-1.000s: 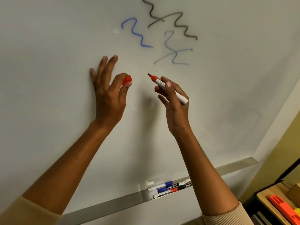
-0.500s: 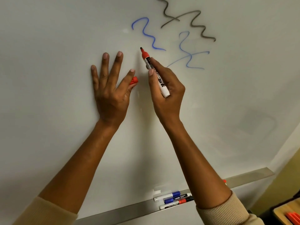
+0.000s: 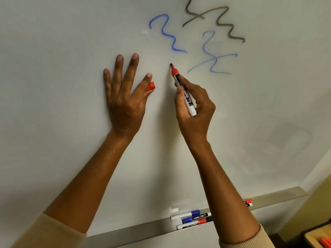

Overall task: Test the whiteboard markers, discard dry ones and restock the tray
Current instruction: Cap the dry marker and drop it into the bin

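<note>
Red is the collar of the uncapped marker (image 3: 182, 90) that the right hand (image 3: 195, 113) grips between curled thumb and fingers, its dark tip touching the whiteboard (image 3: 53, 51); the black print on its white barrel is too blurred to read. The left hand (image 3: 123, 101) lies flat on the board with fingers spread, and pinches one red cap (image 3: 150, 86) between thumb and forefinger. Above are three scribbles, two blue and one grey-black. In the metal tray (image 3: 134, 231) lie three markers (image 3: 192, 219) together, one reading "camlin", and two more ends (image 3: 248, 202) show beside the right forearm.
</note>
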